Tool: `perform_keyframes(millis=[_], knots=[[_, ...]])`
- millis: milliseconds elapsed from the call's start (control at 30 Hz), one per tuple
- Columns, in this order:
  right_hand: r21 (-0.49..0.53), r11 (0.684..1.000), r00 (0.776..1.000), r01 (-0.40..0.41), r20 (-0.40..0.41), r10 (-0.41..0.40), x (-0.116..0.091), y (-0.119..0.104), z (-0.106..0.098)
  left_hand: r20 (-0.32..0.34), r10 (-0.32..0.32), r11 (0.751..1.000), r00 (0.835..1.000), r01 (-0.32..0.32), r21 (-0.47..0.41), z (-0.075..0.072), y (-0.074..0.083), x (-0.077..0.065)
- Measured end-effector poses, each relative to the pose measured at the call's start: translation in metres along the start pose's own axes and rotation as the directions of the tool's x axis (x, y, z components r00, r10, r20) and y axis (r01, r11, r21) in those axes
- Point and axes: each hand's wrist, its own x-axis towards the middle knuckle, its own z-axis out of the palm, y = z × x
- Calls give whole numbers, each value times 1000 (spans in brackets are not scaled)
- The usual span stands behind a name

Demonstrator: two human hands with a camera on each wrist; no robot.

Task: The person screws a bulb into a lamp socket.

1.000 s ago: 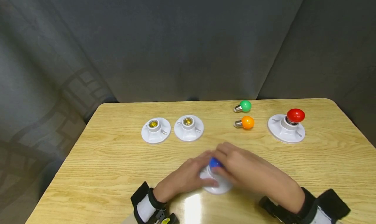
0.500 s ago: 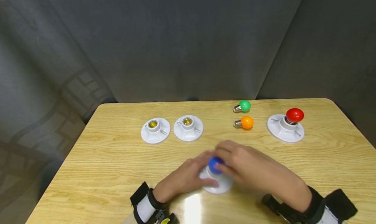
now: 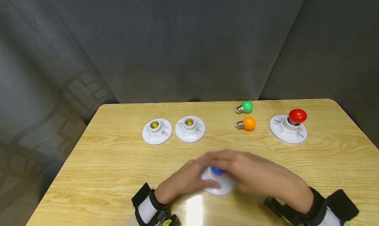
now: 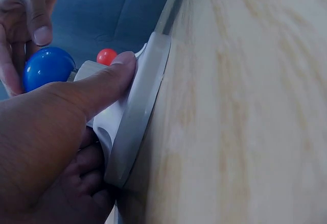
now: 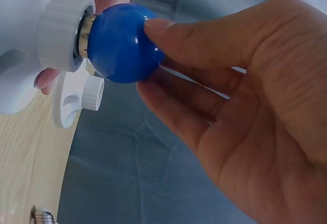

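Note:
A blue light bulb (image 5: 122, 45) stands in the socket of a white lamp holder (image 3: 226, 187) on the table, with a little of its metal base showing above the socket rim. My left hand (image 3: 189, 177) grips the holder's round base, thumb on top and fingers curled beneath the edge in the left wrist view. From the other side, my right hand (image 3: 251, 168) pinches the blue bulb between thumb and fingertips, seen in the right wrist view. In the head view this hand hides much of the bulb.
Two more white lamp holders, a left one (image 3: 157, 138) and a right one (image 3: 190, 137), show brass sockets at the back. A green bulb (image 3: 247, 106) and an orange bulb (image 3: 249, 123) lie right of them. Farther right, a red bulb (image 3: 297, 116) sits in another holder (image 3: 278, 134).
My right hand has turned about the blue bulb, its back now level over it and covering more of it. The left hand and the holder have stayed in place.

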Motion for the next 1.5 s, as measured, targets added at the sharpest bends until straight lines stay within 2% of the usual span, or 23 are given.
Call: perform_keyframes(millis=[233,500,867,1100,1500], knots=[[-4,999,999,-32,-8,32,1,0,2,-7,13,1000,1000,-13,6,0,0,1],[-38,999,998,-26,-55,24,3,1,7,-3,20,1000,1000,-20,12,0,0,1],[-91,993,993,-70,-100,61,6,-1,10,-15,67,998,998,-67,10,0,0,1],[-98,991,993,-88,-89,79,6,-2,9,-13,65,998,998,-65,12,0,-1,1],[-111,993,992,-38,-120,25,7,-1,10,-4,34,999,999,-34,15,-1,1,1]])
